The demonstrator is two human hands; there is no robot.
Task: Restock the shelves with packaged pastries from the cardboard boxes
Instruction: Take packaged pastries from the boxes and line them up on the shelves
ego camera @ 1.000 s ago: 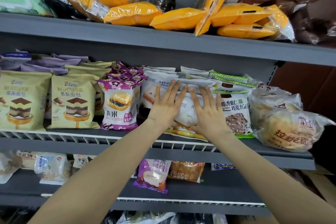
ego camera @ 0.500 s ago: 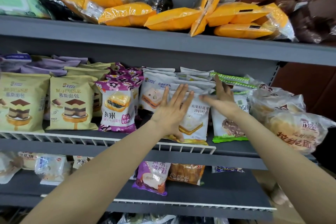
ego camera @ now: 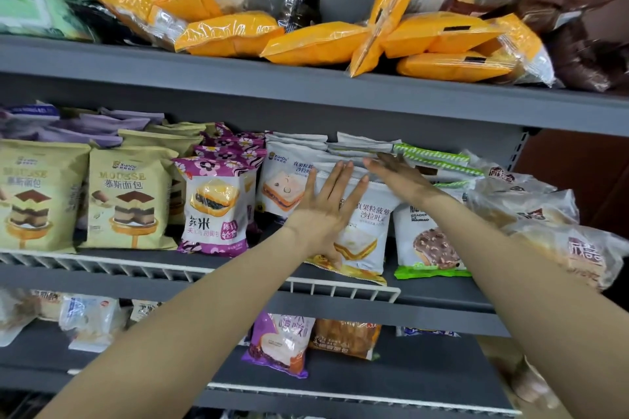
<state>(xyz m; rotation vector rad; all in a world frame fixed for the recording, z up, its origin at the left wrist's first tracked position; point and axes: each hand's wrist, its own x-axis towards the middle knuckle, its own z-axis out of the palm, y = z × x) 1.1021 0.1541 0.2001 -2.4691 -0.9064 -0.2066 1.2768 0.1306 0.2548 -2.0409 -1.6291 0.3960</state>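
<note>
Since a moment ago, the right hand (ego camera: 396,175) has reached further left along the tops of the white packets, fingers flat and straight, blurred. On the left of the frame, grey metal shelves (ego camera: 238,75) stand against a grey back wall. Tan mousse-cake packets (ego camera: 127,197) stand upright on the middle shelf behind a white wire rail (ego camera: 343,287), with purple flowered packets (ego camera: 218,204) just beside them. At centre, the left hand (ego camera: 326,213) lies spread wide and flat on the front white sandwich packet (ego camera: 366,231). Right of it stands a green-edged chocolate bread packet (ego camera: 429,238), then clear-wrapped buns (ego camera: 578,255). Orange packets (ego camera: 316,42) lie piled on the upper shelf. A brown wall (ego camera: 575,177) shows at far right.
</note>
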